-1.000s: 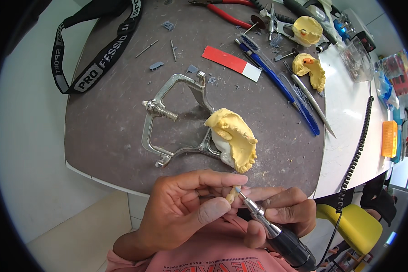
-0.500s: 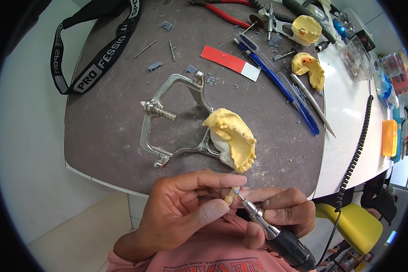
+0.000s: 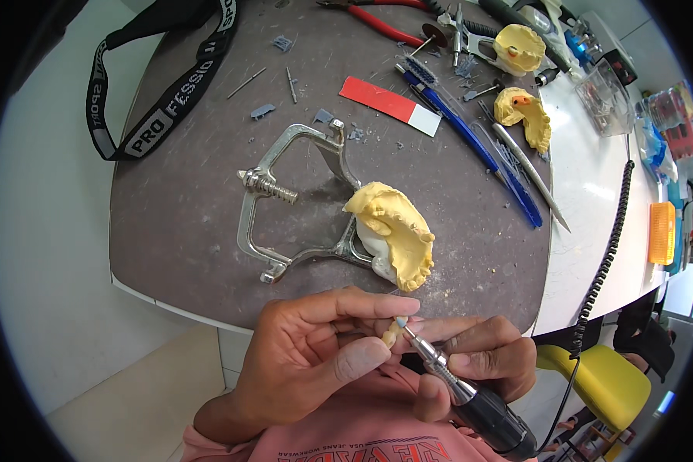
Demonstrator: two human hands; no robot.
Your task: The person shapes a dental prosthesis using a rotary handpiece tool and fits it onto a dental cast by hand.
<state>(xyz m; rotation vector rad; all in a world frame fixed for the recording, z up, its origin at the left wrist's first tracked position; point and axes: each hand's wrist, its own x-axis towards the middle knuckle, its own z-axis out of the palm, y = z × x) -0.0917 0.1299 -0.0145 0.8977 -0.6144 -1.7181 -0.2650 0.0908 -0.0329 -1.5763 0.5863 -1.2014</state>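
Between thumb and fingers, my left hand [image 3: 308,358] pinches a small tooth-coloured dental bridge [image 3: 390,336]. My right hand [image 3: 489,354] grips a black and silver dental handpiece [image 3: 470,396], angled up to the left. Its pale blue grinding tip [image 3: 401,321] appears to touch the upper end of the bridge. Just beyond my hands, on the table, a yellow plaster dental cast [image 3: 404,239] with a white base is mounted on a metal articulator frame [image 3: 246,223]. My fingers partly hide the bridge.
A red and white strip [image 3: 389,105], blue-handled brush [image 3: 470,135], white pointed stick [image 3: 531,177] and another dental cast [image 3: 525,119] lie farther right. Red-handled pliers [image 3: 385,27] are at the back. A black strap [image 3: 154,131] hangs over the left edge. The handpiece's coiled cord [image 3: 604,262] runs down the right.
The grinding tip has shifted slightly up and left along the bridge, and the bridge has turned a little. Both hands stay nearly in place.
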